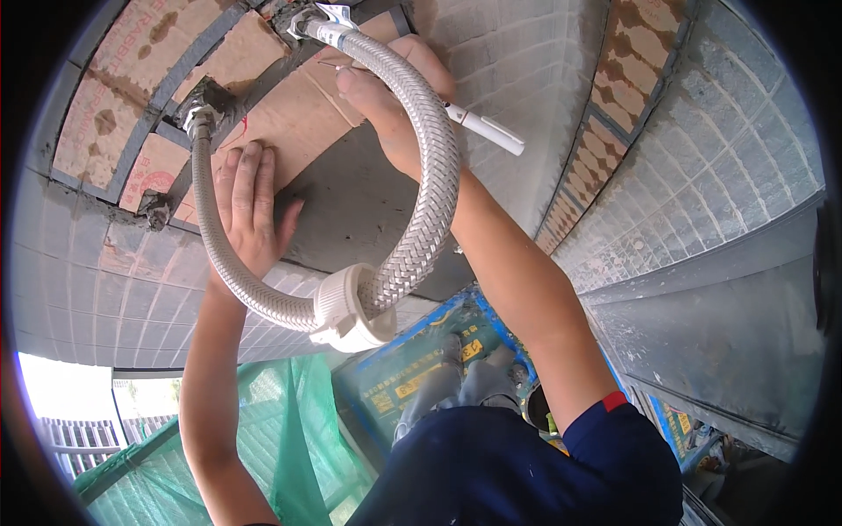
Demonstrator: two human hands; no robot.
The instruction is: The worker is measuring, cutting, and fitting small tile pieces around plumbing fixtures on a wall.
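Note:
My left hand lies flat with its fingers stretched over a piece of brown cardboard against the tiled wall. My right hand is closed round a white pen near the cardboard's upper right end. The pen's white body sticks out to the right of this hand, and a braided hose partly hides the fingers. That braided hose loops in front of both arms, from one wall fitting to another at the top. A white plastic nut sits at the loop's bottom.
More cardboard panels with grey mortar lines cover the upper left wall. Green netting hangs at lower left. Below lies a blue-edged, printed green floor cover, with a bucket beside my feet. Grey tiles line the right wall.

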